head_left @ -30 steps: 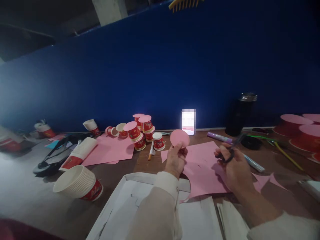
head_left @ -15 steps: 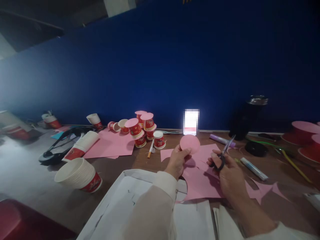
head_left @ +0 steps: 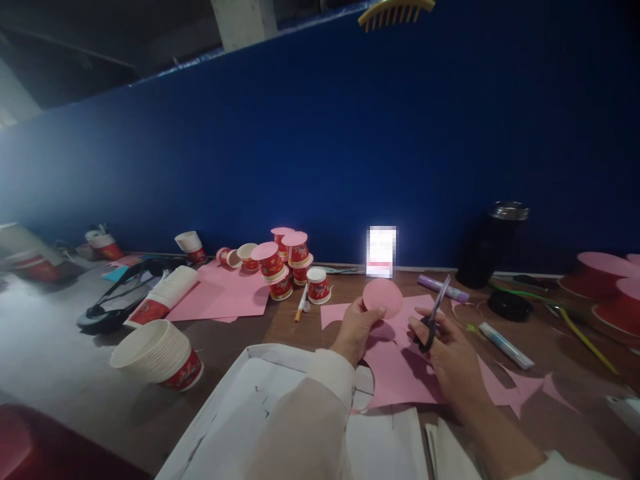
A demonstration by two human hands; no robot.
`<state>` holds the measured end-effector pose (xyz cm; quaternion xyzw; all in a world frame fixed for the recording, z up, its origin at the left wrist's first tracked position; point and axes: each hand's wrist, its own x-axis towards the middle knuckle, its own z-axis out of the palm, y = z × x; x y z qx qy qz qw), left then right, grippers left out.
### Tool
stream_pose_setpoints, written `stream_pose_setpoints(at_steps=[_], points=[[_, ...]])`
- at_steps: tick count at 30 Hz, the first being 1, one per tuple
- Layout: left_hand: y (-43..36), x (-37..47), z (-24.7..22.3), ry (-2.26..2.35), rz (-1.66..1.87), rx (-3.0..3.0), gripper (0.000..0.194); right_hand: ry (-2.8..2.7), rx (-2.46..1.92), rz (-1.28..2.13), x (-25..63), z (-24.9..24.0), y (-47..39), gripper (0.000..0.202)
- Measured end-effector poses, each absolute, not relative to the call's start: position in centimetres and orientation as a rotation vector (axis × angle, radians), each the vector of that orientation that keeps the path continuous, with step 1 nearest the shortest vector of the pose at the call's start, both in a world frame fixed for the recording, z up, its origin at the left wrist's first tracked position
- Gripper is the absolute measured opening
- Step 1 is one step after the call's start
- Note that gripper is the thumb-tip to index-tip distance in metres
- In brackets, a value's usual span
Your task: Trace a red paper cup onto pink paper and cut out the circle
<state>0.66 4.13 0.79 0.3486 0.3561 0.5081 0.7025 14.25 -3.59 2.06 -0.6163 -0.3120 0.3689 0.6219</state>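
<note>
A round pink paper disc [head_left: 383,298] is pinched at its lower edge between the thumb and fingers of my left hand [head_left: 356,328]. To its right, my right hand [head_left: 450,350] grips scissors [head_left: 431,327] by their dark handles, the blades pointing up and away from me. The blades are apart from the disc. Beneath both hands lies a cut pink paper sheet [head_left: 400,373] with rounded gaps along its edges. Pink offcuts [head_left: 525,390] are scattered to the right of my right hand.
Stacked red cups with pink discs [head_left: 270,260] stand at centre left, beside a white-and-orange marker [head_left: 301,303]. Nested paper cups [head_left: 150,350] and a headset [head_left: 100,315] lie left. A white box lid [head_left: 235,407] is in front; a black bottle [head_left: 483,250] stands back right.
The scissors and my right hand have shifted slightly left and down. My left hand still holds the disc, which sits a little lower in view. The camera has tilted up slightly.
</note>
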Motion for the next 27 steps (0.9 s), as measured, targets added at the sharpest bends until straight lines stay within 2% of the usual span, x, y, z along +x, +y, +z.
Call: stream_pose_setpoints(at_steps=[13, 21, 27], points=[[4.5, 0.7, 0.8, 0.763, 1.200, 0.745, 0.052, -0.884, -1.487, 0.968, 14.2, 2.6, -4.0, 0.063], [4.5, 0.9, 0.7, 0.724, 1.219, 0.736, 0.048, -0.930, -1.478, 0.991, 14.2, 2.1, -3.8, 0.068], [4.7, 0.8, 0.7, 0.732, 1.220, 0.712, 0.048, -0.951, -1.472, 0.990, 14.3, 2.5, -4.1, 0.058]])
